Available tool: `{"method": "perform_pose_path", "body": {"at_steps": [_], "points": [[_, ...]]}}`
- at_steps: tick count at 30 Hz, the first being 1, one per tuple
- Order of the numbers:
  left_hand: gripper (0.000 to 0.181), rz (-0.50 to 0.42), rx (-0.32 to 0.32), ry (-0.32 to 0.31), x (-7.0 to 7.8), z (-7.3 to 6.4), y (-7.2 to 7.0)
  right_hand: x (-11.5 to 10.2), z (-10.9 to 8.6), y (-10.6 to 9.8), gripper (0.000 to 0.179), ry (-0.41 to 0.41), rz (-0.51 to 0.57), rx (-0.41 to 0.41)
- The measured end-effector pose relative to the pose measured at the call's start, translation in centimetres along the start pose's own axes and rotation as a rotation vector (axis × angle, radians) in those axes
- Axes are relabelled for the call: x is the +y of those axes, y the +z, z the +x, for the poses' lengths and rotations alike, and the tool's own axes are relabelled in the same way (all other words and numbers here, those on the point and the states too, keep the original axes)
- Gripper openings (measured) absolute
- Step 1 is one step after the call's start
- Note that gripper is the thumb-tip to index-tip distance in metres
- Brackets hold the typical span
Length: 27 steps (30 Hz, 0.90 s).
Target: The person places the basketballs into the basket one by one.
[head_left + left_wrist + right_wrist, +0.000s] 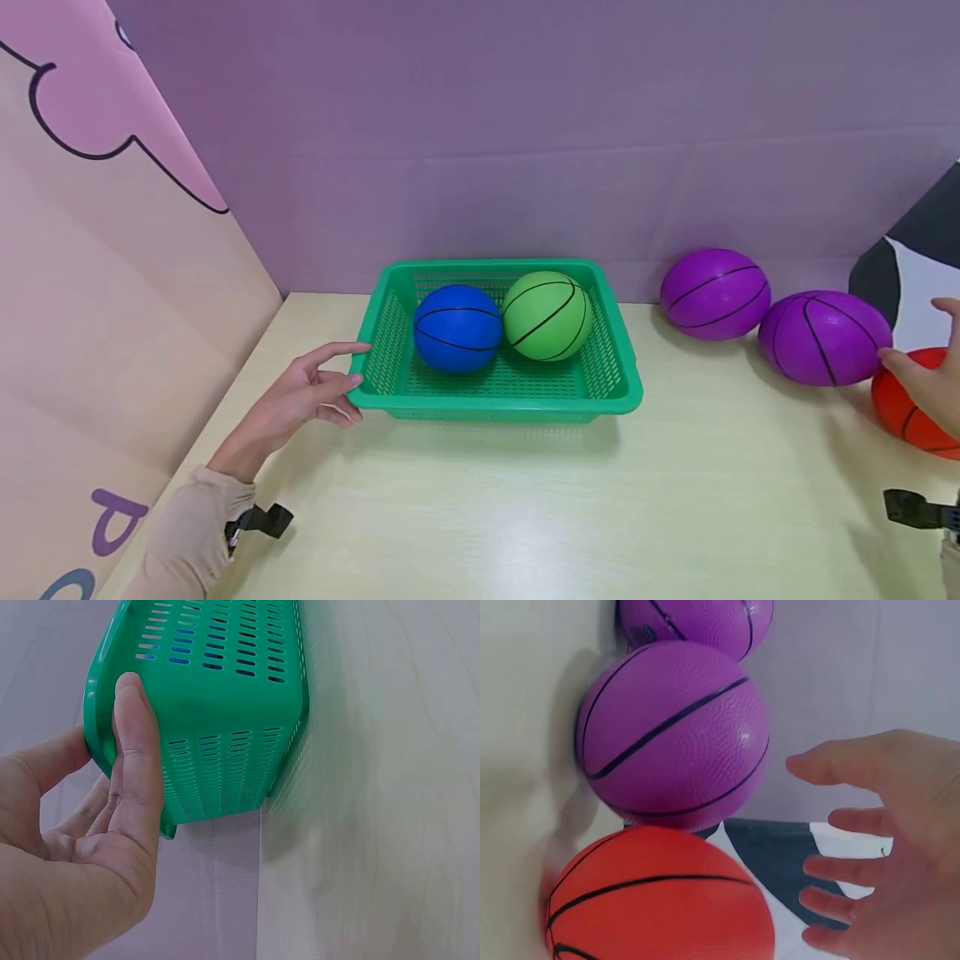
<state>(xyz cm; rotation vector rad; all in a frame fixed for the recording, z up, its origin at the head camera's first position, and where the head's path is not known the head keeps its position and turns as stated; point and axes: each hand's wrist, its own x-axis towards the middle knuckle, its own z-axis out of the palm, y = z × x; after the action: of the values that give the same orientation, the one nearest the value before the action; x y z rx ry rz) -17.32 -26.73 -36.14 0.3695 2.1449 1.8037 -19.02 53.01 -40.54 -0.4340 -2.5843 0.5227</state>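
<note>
Left hand (288,400): pinching basket rim (495,404) | right hand (922,847): fingers apart, near red ball (660,900) | risk: fingertip nudge could send it rolling across desk (480,500)

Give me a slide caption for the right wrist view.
Empty right hand beside a red ball and a purple ball, another purple ball partly in view.

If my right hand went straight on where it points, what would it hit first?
Most likely the red ball: in the right wrist view, the right hand points its fingers that way, though depth is hard to judge.
</note>
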Motion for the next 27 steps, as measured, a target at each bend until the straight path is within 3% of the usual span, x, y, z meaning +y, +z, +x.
{"method": "perform_pose_path", "body": {"at_steps": [2,5,10,12,17,22,27], "points": [[0.058,-0.002,0.000,-0.003,0.0,0.1,0.0,1.6,0.6,0.6,0.082,0.034,-0.024,-0.002],[0.057,0.000,-0.005,-0.004,-0.1,0.2,0.1,2.0,0.1,0.6,0.081,0.103,-0.036,-0.008],[0.058,-0.015,-0.015,-0.009,0.0,0.6,0.4,1.1,-1.2,-0.1,0.081,0.410,-0.037,-0.102],[0.058,-0.021,-0.018,-0.010,0.0,0.6,0.5,1.0,-1.5,-0.1,0.083,0.472,-0.045,-0.117],[0.057,-0.018,-0.015,-0.019,-0.1,0.5,0.4,0.8,-1.7,-0.4,0.079,0.418,-0.064,-0.091],[0.056,-0.004,-0.014,-0.012,-0.2,0.4,0.3,0.1,-2.1,-1.4,0.081,0.438,-0.058,-0.177],[0.056,0.003,-0.009,-0.007,-0.2,0.4,0.3,0.2,-2.3,-1.0,0.087,0.458,-0.011,-0.171]]}}
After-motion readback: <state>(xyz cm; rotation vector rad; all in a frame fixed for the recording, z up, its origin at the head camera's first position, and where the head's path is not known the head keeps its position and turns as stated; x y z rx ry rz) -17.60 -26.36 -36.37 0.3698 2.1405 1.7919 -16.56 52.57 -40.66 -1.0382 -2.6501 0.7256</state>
